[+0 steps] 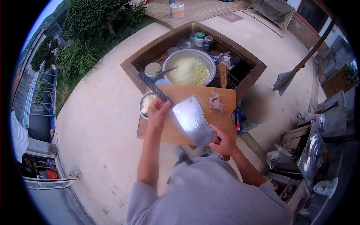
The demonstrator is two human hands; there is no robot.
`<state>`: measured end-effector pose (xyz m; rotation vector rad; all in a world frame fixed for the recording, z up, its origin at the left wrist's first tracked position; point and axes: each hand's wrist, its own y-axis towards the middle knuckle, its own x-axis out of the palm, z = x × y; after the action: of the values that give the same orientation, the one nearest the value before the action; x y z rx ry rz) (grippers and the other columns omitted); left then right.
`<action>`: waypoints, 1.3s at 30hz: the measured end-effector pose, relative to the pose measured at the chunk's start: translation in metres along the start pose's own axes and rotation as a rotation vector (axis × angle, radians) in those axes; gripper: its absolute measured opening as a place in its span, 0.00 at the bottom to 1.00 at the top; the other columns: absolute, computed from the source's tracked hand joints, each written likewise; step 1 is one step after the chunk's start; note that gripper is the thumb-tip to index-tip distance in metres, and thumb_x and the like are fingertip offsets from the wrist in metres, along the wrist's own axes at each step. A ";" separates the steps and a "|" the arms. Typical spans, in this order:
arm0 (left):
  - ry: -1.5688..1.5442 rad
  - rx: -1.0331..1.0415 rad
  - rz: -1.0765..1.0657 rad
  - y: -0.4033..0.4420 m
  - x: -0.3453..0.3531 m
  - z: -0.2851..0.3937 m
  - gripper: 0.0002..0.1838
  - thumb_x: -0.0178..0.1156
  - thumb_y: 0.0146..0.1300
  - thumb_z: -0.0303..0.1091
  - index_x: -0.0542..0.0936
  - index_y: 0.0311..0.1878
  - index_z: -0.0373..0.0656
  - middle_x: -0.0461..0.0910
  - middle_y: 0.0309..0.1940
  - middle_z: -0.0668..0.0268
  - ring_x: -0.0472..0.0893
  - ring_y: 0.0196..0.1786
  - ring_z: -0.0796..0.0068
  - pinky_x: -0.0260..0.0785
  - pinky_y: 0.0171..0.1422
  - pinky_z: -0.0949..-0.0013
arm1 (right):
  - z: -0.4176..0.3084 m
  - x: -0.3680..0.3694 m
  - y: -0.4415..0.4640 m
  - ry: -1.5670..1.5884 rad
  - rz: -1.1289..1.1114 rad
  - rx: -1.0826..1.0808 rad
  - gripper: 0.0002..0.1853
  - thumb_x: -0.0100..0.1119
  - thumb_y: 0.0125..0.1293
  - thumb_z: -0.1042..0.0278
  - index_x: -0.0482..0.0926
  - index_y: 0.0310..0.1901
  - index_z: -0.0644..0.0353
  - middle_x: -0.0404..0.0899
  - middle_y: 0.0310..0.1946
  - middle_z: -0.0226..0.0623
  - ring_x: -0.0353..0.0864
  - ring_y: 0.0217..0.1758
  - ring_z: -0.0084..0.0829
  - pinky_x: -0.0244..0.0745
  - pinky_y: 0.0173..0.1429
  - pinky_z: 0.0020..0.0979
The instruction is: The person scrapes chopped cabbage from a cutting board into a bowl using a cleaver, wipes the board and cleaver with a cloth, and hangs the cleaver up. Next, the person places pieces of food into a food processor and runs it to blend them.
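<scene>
My right hand (225, 141) is wrapped round the handle of a cleaver. Its broad, dimpled blade (193, 120) is raised over the wooden cutting board (225, 127). My left hand (158, 112) closes on the near end of a long dark strip with a row of slots (154, 87), which slants away to the upper left; its exact kind is unclear. Partly behind that hand stands a white bowl with pale creamy lumps (148, 103). A piece of raw meat (215, 101) lies at the board's right side, apart from the blade.
A large metal basin (212, 63) of chopped pale-green vegetable sits behind the board in a wooden-framed table (159, 41). Jars (200, 39), a lidded tub (152, 69) and a straw brush (223, 75) surround it. At right are a blurred patch (258, 103) and a metal lid (314, 154).
</scene>
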<state>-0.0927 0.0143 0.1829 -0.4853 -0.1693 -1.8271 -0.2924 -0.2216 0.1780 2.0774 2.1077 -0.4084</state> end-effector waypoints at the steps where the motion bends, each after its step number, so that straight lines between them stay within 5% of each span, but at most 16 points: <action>1: 0.050 0.000 -0.016 -0.003 0.004 0.002 0.05 0.66 0.67 0.26 0.78 0.39 0.46 0.83 0.28 0.71 0.81 0.27 0.82 0.74 0.33 0.78 | 0.000 0.000 -0.001 -0.005 -0.006 0.020 0.42 0.63 0.54 0.75 0.62 0.74 0.61 0.77 0.25 0.30 0.75 0.26 0.20 0.73 0.35 0.25; 6: 0.469 -0.032 -0.107 0.004 -0.004 -0.033 0.03 0.67 0.66 0.28 0.82 0.38 0.41 0.82 0.28 0.71 0.78 0.28 0.84 0.72 0.35 0.77 | 0.015 -0.002 0.003 0.069 0.036 0.012 0.42 0.63 0.54 0.74 0.62 0.73 0.65 0.79 0.30 0.33 0.77 0.30 0.21 0.74 0.37 0.26; 23: 0.573 -0.206 -0.344 -0.050 0.073 -0.093 0.09 0.63 0.69 0.30 0.83 0.47 0.36 0.81 0.31 0.72 0.74 0.30 0.85 0.68 0.35 0.76 | 0.070 -0.024 0.021 0.175 0.243 0.029 0.39 0.64 0.57 0.77 0.62 0.72 0.65 0.83 0.47 0.42 0.83 0.35 0.24 0.77 0.35 0.23; 28: 0.562 -0.194 -0.330 -0.055 0.088 -0.093 0.10 0.63 0.70 0.32 0.83 0.48 0.36 0.80 0.29 0.72 0.74 0.30 0.84 0.68 0.34 0.75 | 0.072 -0.032 0.018 0.100 0.250 0.037 0.42 0.63 0.55 0.74 0.60 0.73 0.66 0.80 0.29 0.32 0.76 0.28 0.21 0.73 0.35 0.25; 31: 0.584 -0.263 -0.332 -0.042 0.105 -0.062 0.21 0.65 0.68 0.34 0.77 0.61 0.34 0.83 0.36 0.67 0.79 0.36 0.79 0.72 0.42 0.75 | 0.058 -0.039 0.018 0.045 0.273 0.001 0.41 0.63 0.55 0.73 0.61 0.73 0.66 0.79 0.26 0.32 0.76 0.27 0.21 0.73 0.34 0.26; 33: 0.479 -0.053 -0.174 -0.018 0.096 -0.077 0.37 0.67 0.67 0.34 0.62 0.74 0.34 0.80 0.52 0.59 0.82 0.48 0.72 0.75 0.53 0.71 | 0.042 -0.045 0.015 -0.009 0.270 -0.022 0.40 0.63 0.56 0.73 0.62 0.73 0.66 0.78 0.25 0.33 0.77 0.26 0.22 0.73 0.34 0.27; 34: 0.439 0.001 -0.164 -0.002 0.095 -0.073 0.44 0.66 0.68 0.32 0.49 0.79 0.35 0.71 0.64 0.54 0.79 0.58 0.65 0.73 0.61 0.67 | 0.035 -0.049 0.014 -0.048 0.260 -0.039 0.40 0.64 0.56 0.73 0.62 0.72 0.66 0.78 0.24 0.33 0.77 0.26 0.22 0.73 0.34 0.27; 39: 0.204 0.247 0.000 0.044 0.108 -0.068 0.28 0.51 0.78 0.38 0.59 0.76 0.40 0.71 0.66 0.59 0.76 0.62 0.68 0.69 0.66 0.65 | 0.042 -0.042 0.008 0.050 0.173 -0.038 0.41 0.64 0.56 0.72 0.62 0.73 0.66 0.80 0.25 0.34 0.78 0.26 0.24 0.74 0.34 0.28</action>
<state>-0.0927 -0.1191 0.1604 -0.1246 -0.2515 -1.8134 -0.2871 -0.2742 0.1496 2.2471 1.9247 -0.2931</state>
